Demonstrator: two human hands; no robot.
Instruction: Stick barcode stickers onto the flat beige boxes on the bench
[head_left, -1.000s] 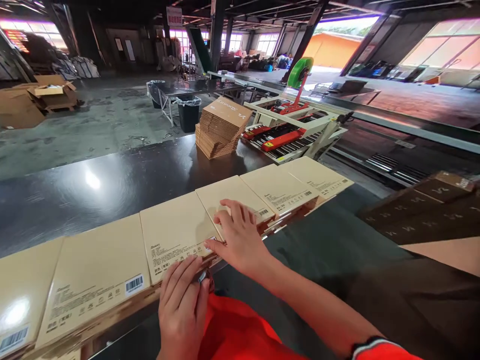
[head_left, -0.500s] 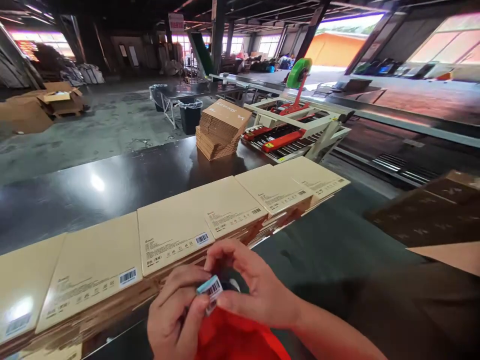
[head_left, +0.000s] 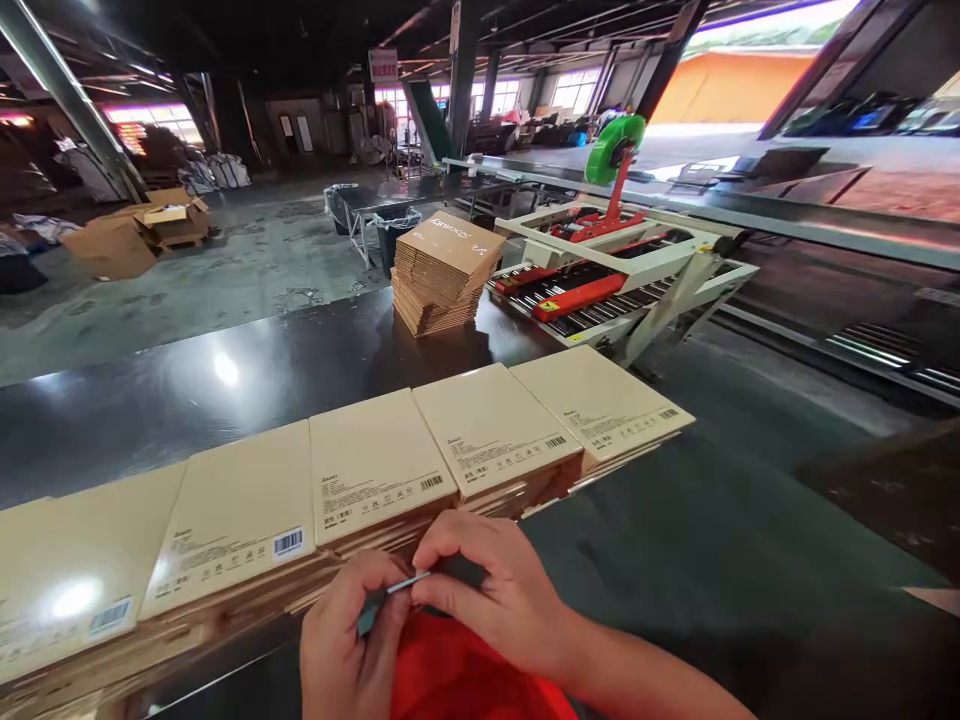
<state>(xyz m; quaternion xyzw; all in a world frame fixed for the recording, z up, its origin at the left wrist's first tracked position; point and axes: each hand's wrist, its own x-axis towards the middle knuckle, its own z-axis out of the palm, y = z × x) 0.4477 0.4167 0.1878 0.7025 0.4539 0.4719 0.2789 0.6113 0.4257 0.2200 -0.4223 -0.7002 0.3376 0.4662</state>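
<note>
Both of my hands are together low in the middle of the view, in front of a row of cream boxes (head_left: 382, 450). My left hand (head_left: 349, 630) pinches a small label piece (head_left: 407, 583), seen nearly edge-on. The thumb and forefinger of my right hand (head_left: 499, 590) are pressed together at the label's right end. A bluish bit shows between the left fingers. Printed text and a barcode mark each box; the barcodes on the two left boxes look like white stickers (head_left: 288, 542).
A stack of flat brown cartons (head_left: 446, 270) stands on the dark table (head_left: 300, 350). Behind it at the right is a machine with red bars and a green roll (head_left: 615, 150). Open cartons (head_left: 172, 218) lie on the floor at the back left.
The view has shifted, so the boxes appear further left and the machine further right. The label has turned from face-on to nearly edge-on, and my right fingertips have closed on its end.
</note>
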